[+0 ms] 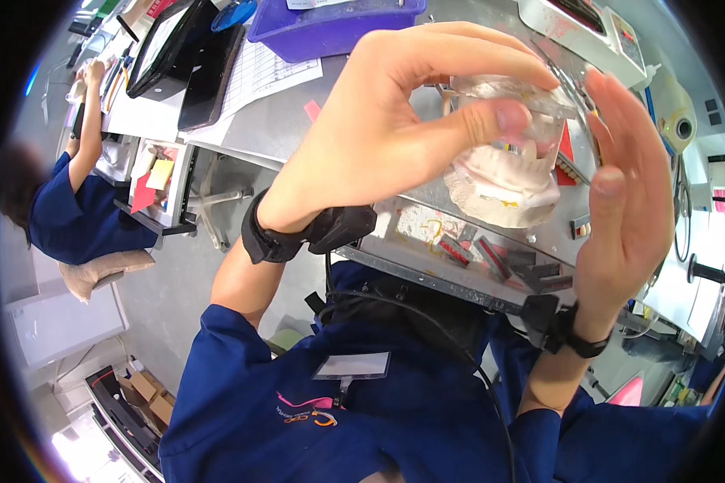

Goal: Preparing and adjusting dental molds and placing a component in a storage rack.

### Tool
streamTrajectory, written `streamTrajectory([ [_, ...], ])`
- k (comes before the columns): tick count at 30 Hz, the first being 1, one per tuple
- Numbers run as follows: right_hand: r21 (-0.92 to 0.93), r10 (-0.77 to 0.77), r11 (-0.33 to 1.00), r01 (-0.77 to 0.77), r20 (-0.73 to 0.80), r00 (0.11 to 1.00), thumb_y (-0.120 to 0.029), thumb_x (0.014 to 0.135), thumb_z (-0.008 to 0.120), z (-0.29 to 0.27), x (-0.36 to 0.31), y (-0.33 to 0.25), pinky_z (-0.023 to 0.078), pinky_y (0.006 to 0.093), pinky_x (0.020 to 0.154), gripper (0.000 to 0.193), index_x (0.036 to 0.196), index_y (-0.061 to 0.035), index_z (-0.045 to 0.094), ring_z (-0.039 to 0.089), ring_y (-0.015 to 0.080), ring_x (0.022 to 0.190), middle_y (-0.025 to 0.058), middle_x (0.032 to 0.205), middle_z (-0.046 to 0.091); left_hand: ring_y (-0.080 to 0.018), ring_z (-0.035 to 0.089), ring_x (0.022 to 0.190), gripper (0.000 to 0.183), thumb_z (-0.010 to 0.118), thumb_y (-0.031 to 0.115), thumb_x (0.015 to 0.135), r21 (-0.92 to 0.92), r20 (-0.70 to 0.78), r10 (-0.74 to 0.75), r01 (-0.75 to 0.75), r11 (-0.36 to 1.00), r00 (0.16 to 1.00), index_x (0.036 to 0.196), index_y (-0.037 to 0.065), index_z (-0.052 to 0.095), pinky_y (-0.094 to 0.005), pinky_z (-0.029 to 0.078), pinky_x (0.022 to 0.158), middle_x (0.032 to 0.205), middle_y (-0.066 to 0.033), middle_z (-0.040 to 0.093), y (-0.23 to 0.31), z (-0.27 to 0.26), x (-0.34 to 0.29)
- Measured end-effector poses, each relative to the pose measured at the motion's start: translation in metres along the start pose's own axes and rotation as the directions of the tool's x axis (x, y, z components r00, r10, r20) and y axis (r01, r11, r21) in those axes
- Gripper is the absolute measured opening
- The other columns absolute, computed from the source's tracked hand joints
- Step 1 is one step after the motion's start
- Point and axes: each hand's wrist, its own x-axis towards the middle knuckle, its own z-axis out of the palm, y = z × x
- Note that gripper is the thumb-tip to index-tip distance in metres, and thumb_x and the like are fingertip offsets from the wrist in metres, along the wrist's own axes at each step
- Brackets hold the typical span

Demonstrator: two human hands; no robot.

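Observation:
A plaster dental model [503,193] with a row of lower teeth is raised in front of me, above the bench edge. Over it sits an upper plaster cast [517,88], and clear material shows between the two. My left hand [395,133] grips the upper cast, thumb on the near side and fingers curled over the top. Those fingers hide part of the cast and teeth. To the right of the model, my right hand [632,185] is upright with its fingers stretched out and thumb apart. It holds nothing I can see; whether its fingertips touch the model I cannot tell.
Below the model is an open drawer [395,258] with small red and grey boxes. A purple bin [298,36], printed sheet [274,76] and black device [165,52] lie on the bench. A white machine [630,52] stands far right. A co-worker [80,201] sits at left.

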Motion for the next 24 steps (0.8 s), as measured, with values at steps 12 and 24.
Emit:
streamTrajectory([
  [12,0.368,0.122,0.872,-0.323,0.476,0.871,0.001,0.088,0.060,0.006,0.063,0.040,0.047,0.0296,0.093,0.053,0.137,0.0068,0.040,0.056,0.0182,0.114,0.0154,0.129,0.056,-0.0177,0.069,0.073,0.029,0.077,0.008,0.070,0.403,-0.174,0.195,-0.110,0.909,0.965,0.098,0.004,0.071,-0.0240,0.054,0.066,0.101,-0.0131,0.069,-0.005,-0.008,0.027],
  [24,0.371,0.127,0.888,-0.273,0.374,0.919,0.000,0.086,0.064,0.012,0.061,0.043,0.049,0.0298,0.091,0.054,0.135,0.0066,0.042,0.058,0.0167,0.107,0.0140,0.119,0.061,-0.0202,0.070,0.075,0.019,0.070,-0.011,0.067,0.408,-0.170,0.377,-0.283,0.868,0.910,0.084,-0.002,0.068,-0.0250,0.057,0.062,0.088,-0.0112,0.070,-0.026,0.006,0.032],
])
